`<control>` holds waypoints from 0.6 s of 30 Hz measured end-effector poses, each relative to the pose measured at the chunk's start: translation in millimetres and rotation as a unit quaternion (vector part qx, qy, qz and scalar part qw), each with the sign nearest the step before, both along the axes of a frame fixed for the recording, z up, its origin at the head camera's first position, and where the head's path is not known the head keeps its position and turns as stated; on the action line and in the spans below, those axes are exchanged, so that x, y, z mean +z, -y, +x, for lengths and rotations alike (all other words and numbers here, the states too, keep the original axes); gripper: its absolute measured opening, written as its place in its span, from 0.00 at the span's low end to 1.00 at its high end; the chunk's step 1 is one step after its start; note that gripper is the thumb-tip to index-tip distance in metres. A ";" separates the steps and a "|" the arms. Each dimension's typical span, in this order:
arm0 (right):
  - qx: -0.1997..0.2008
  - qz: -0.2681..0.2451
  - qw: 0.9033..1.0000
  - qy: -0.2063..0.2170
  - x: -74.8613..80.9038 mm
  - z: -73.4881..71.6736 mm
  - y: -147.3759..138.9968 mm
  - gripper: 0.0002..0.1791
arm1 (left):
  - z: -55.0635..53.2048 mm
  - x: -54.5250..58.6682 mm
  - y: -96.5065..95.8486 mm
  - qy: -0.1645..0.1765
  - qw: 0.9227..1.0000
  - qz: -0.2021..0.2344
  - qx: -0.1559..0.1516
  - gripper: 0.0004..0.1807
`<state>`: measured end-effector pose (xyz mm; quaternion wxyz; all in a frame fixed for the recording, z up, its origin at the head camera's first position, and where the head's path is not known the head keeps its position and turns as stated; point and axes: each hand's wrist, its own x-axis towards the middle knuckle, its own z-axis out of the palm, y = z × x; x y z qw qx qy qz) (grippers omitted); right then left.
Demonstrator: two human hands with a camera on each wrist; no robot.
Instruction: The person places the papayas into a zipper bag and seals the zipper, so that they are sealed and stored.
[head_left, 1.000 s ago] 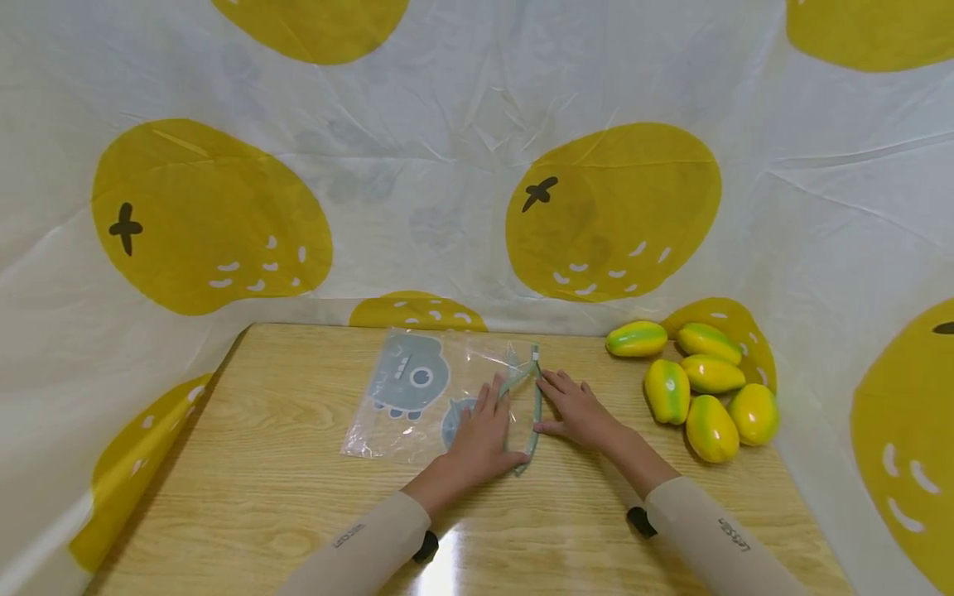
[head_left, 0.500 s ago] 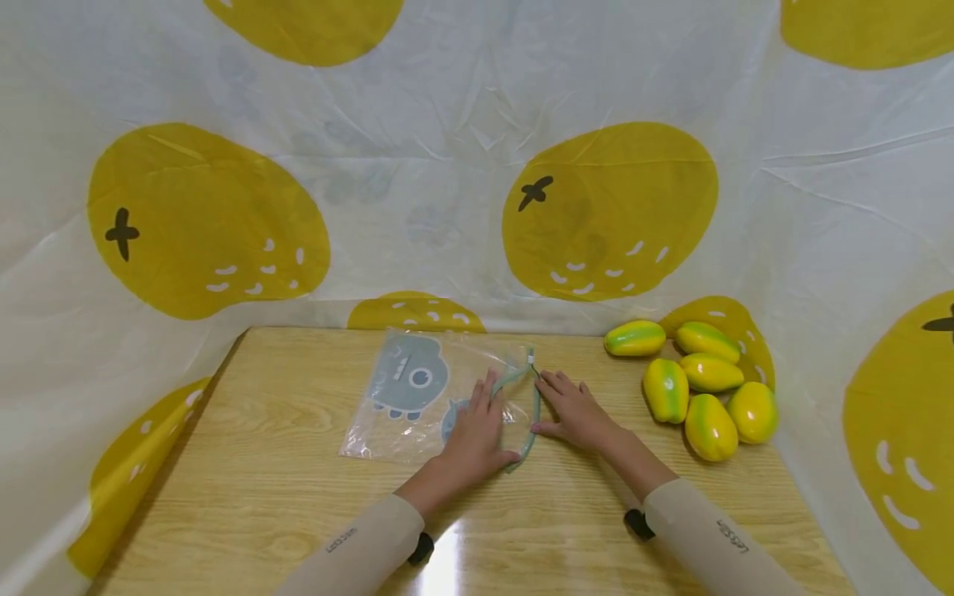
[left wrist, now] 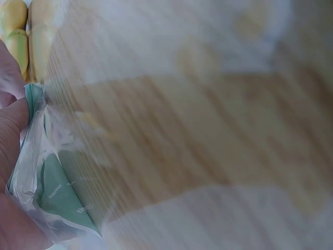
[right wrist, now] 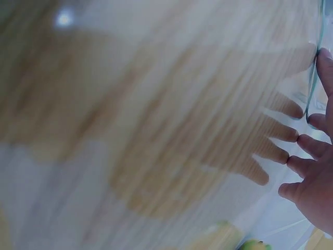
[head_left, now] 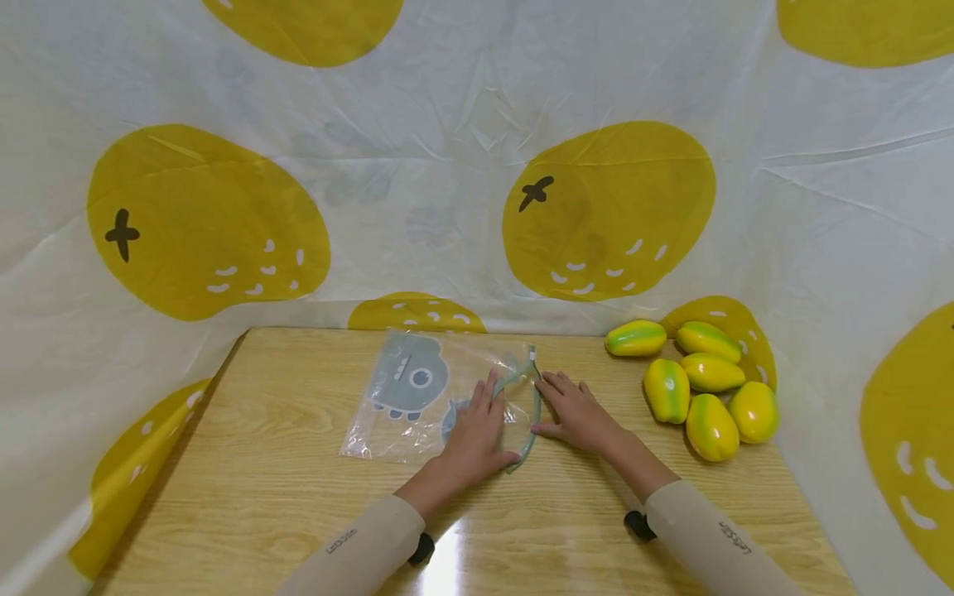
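A clear plastic zip bag [head_left: 398, 434] with blue-grey monster prints lies flat on the wooden table. Its pale green zip edge [head_left: 537, 406] faces right, and the two edges of its mouth stand apart. My left hand [head_left: 473, 434] rests on the bag near the mouth, fingers straight, thumb out toward the lower end of the zip. My right hand [head_left: 577, 414] has its extended fingertips and thumb at the right-hand zip edge. In the left wrist view the bag [left wrist: 67, 192] bulges up beside the left hand [left wrist: 10, 130]. In the right wrist view the right fingertips [right wrist: 304, 164] meet the tabletop.
Several glossy yellow-green papaya-like fruits [head_left: 711, 426] are grouped on the table [head_left: 283, 497] at the back right. A white cloth [head_left: 417, 207] with yellow fruit prints hangs behind and at both sides.
The left hand has slid slightly left with the zip edge under it, and the gap at the bag's mouth is a little wider. The right hand has barely moved.
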<state>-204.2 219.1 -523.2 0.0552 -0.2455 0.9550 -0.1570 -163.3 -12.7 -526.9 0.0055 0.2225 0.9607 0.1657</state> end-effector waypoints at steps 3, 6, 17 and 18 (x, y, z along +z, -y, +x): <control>0.001 -0.023 1.000 0.006 0.9 0.7 -1.6 0.46 | -0.1 0.4 0.1 -0.001 1.000 -0.003 -0.001 0.65; 0.006 -0.051 0.999 0.012 1.7 0.6 -5.1 0.45 | -0.4 0.1 -0.4 0.001 1.000 -0.002 -0.001 0.66; 0.001 -0.097 0.995 -0.001 14.1 9.4 -21.8 0.45 | -2.0 0.2 -0.7 0.014 1.000 0.005 0.004 0.67; -0.004 -0.100 0.995 -0.005 15.9 10.7 -23.9 0.45 | -1.9 0.3 -0.3 0.015 1.000 0.005 0.004 0.67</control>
